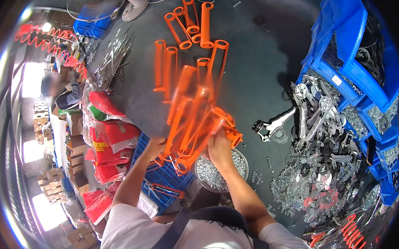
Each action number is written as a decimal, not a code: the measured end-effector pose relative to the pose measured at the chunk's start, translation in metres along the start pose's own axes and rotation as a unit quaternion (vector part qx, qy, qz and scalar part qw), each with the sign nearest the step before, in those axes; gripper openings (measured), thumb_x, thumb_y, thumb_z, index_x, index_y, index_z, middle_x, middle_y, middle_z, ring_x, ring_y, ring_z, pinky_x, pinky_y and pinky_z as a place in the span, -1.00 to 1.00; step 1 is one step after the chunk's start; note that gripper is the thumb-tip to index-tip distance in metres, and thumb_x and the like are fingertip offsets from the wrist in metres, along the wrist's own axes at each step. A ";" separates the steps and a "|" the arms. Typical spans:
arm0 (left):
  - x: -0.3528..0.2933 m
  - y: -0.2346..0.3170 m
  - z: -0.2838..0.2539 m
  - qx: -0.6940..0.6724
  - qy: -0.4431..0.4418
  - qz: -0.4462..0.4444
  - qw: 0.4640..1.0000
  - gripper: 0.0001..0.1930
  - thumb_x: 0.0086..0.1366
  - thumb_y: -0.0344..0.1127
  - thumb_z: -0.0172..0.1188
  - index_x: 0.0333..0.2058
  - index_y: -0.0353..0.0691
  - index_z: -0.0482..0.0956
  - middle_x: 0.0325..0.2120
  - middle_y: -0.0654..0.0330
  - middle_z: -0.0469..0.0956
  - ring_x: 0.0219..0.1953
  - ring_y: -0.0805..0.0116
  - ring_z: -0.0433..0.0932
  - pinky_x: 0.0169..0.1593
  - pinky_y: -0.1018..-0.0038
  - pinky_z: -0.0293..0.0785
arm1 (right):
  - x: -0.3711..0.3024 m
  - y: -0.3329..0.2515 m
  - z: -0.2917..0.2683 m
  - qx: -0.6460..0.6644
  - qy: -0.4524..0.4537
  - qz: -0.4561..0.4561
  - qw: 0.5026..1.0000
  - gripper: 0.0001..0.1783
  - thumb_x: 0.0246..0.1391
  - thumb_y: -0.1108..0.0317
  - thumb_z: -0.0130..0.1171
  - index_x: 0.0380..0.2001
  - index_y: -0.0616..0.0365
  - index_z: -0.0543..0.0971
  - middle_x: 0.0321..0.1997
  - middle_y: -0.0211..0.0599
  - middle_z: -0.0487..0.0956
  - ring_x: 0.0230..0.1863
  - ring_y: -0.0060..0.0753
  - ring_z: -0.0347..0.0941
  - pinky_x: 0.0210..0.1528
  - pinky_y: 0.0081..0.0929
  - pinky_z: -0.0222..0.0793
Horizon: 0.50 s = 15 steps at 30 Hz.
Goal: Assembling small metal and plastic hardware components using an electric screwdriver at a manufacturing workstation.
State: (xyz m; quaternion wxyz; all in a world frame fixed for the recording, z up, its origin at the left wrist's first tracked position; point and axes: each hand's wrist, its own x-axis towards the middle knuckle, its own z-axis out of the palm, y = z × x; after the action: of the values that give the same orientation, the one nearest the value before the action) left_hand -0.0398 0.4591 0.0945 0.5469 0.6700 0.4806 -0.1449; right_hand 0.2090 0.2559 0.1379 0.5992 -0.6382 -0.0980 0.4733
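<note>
A bundle of long orange looped parts (191,120), slim bars with a ring at each end, lies between my hands; its far part is blurred by motion. My left hand (154,149) grips the bundle at its lower left, with the fingertips partly hidden. On the other side my right hand (220,149) is closed against the bundle's near right end, its fingers mostly covered by the parts. Under my right wrist stands a round bowl (216,179) of small shiny metal pieces. Farther off, several loose orange parts (207,26) of the same kind lie on the dark tabletop (254,46).
At the right is a heap of silver and black metal levers (314,106) beside a pile of small springs (289,187). Blue bins (345,51) rise behind them. A blue crate (166,181) and red bags (113,137) sit left. A fan (134,6) and a person (69,97) are farther back.
</note>
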 end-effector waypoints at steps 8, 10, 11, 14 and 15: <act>0.014 0.064 0.038 0.131 0.140 0.177 0.965 -0.62 0.30 -0.08 -0.05 -0.13 -0.24 0.52 -0.35 -0.03 0.58 -0.34 0.18 0.58 -0.32 0.30 0.45 | 0.000 -0.006 0.000 0.012 0.119 -0.001 0.993 -0.78 0.18 0.45 -0.11 -0.15 0.36 0.29 -0.67 -0.16 0.48 -0.77 -0.38 0.43 -0.73 -0.47 0.38; 0.019 0.113 0.026 0.381 0.089 0.030 0.920 -0.62 0.24 -0.07 -0.02 -0.36 -0.32 0.57 -0.46 -0.18 0.54 -0.39 -0.11 0.55 -0.33 0.16 0.45 | 0.007 0.016 -0.011 -0.101 0.100 -0.045 0.989 -0.79 0.18 0.44 -0.09 -0.17 0.37 0.33 -0.66 -0.18 0.48 -0.75 -0.41 0.44 -0.71 -0.49 0.40; 0.030 0.115 0.008 0.337 0.174 0.047 0.924 -0.62 0.21 -0.08 0.00 -0.45 -0.34 0.56 -0.50 -0.19 0.51 -0.40 -0.17 0.52 -0.34 0.12 0.44 | 0.008 0.015 -0.010 -0.202 0.063 -0.087 0.973 -0.79 0.18 0.43 -0.07 -0.19 0.38 0.36 -0.65 -0.20 0.49 -0.73 -0.45 0.45 -0.69 -0.51 0.41; 0.070 0.152 -0.031 0.327 0.323 0.166 0.873 -0.63 0.19 -0.09 0.03 -0.52 -0.33 0.56 -0.55 -0.20 0.49 -0.40 -0.20 0.50 -0.34 0.08 0.43 | -0.019 -0.025 -0.034 -0.095 -0.025 -0.147 0.984 -0.81 0.17 0.44 -0.03 -0.24 0.38 0.42 -0.64 -0.28 0.49 -0.68 -0.56 0.46 -0.69 -0.58 0.40; 0.092 0.163 -0.045 0.334 0.323 0.161 0.871 -0.69 0.19 -0.12 0.05 -0.41 -0.28 0.57 -0.48 -0.15 0.52 -0.35 -0.11 0.53 -0.31 0.14 0.43 | -0.025 -0.041 -0.046 -0.048 0.008 -0.123 0.991 -0.83 0.17 0.44 -0.02 -0.27 0.37 0.45 -0.64 -0.34 0.47 -0.68 -0.61 0.43 -0.69 -0.61 0.36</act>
State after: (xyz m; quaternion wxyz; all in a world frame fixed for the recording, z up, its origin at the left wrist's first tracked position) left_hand 0.1220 0.5526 0.1405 0.1210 0.8901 0.4390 0.0174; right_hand 0.2468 0.2186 0.1774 0.6223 -0.6528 -0.1940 0.3858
